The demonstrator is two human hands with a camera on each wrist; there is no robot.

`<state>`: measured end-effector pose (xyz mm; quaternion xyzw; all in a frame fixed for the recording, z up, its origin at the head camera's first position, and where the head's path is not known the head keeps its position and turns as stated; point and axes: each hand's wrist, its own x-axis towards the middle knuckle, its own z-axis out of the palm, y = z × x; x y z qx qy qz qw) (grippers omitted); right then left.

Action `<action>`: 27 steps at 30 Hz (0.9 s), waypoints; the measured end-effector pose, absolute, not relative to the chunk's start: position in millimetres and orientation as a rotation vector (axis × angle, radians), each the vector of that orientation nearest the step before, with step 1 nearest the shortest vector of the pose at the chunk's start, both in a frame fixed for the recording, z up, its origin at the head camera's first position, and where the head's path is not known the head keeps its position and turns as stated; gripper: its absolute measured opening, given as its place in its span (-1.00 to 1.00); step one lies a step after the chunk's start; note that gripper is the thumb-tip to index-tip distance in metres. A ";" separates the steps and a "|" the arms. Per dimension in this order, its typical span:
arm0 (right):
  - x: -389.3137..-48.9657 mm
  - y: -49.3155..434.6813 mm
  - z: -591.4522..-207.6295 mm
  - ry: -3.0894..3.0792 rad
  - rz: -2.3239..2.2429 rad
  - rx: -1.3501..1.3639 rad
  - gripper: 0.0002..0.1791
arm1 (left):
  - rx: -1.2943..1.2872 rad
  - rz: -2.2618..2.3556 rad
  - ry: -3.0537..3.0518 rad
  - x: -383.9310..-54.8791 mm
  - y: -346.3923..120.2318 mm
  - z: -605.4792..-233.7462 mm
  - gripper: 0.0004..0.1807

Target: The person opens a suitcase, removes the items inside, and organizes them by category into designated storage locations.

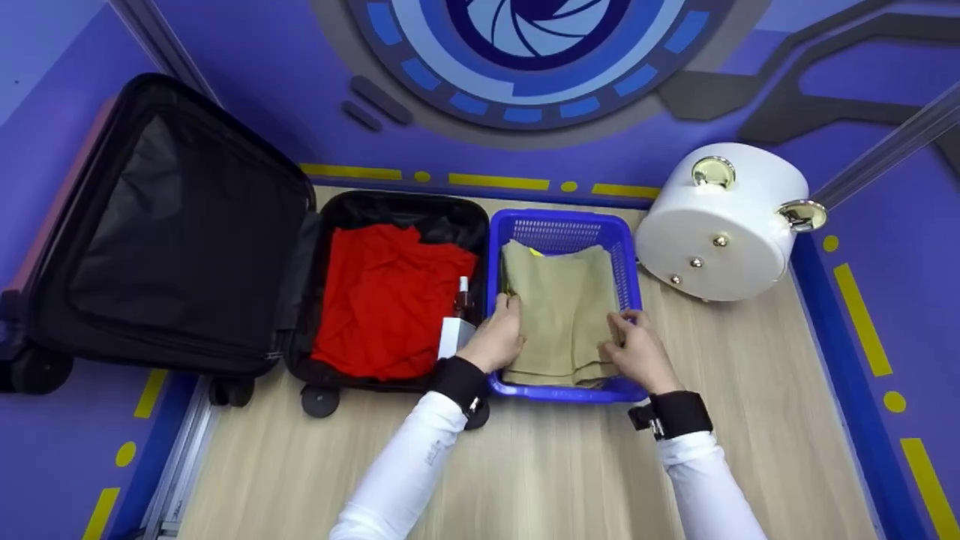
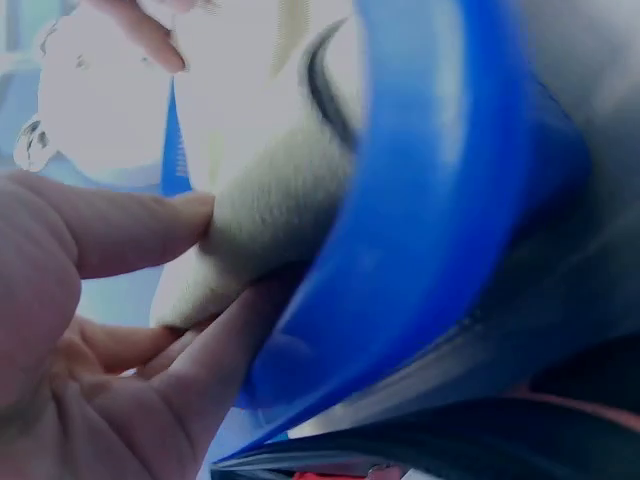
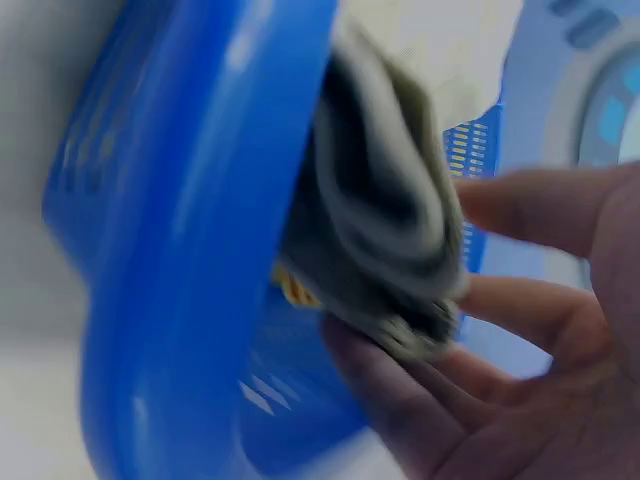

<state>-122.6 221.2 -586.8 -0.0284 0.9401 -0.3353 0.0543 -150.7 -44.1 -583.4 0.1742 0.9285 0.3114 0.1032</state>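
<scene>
A folded khaki cloth (image 1: 562,307) lies in the blue plastic basket (image 1: 570,393); what garment it is, I cannot tell. My left hand (image 1: 496,334) pinches its left edge, thumb on top and fingers beneath, as the left wrist view shows on the cloth (image 2: 275,200). On the opposite side my right hand (image 1: 637,351) grips the right edge. In the right wrist view several folded layers of the cloth (image 3: 385,190) sit between thumb and fingers, close beside the basket rim (image 3: 200,230). A bit of yellow (image 1: 535,253) peeks out behind the cloth.
Left of the basket stands an open black suitcase (image 1: 180,225) with a red cloth (image 1: 390,300) inside. A small bottle (image 1: 463,296) and a white box (image 1: 453,337) lie at its right side. A white drum-shaped stool or case (image 1: 712,247) with gold fittings rests at the right by the wall.
</scene>
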 end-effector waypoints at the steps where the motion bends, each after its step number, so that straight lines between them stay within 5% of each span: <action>1: -120.2 220.4 -585.2 2.872 -0.931 -0.100 -0.34 | 0.540 0.873 2.792 -148.0 -42.2 -584.6 -0.30; 10: -107.4 213.4 -583.6 2.971 -0.555 -0.214 -0.58 | 0.687 0.092 3.021 -132.2 -37.2 -594.6 -0.45; 19: -110.4 206.7 -582.4 2.916 -0.362 -0.229 -0.79 | 0.645 0.208 2.826 -140.1 -42.7 -599.6 -0.43; 27: -107.9 204.9 -575.8 2.953 -0.489 -0.191 -0.55 | 0.683 0.514 2.807 -143.1 -55.4 -584.4 -0.47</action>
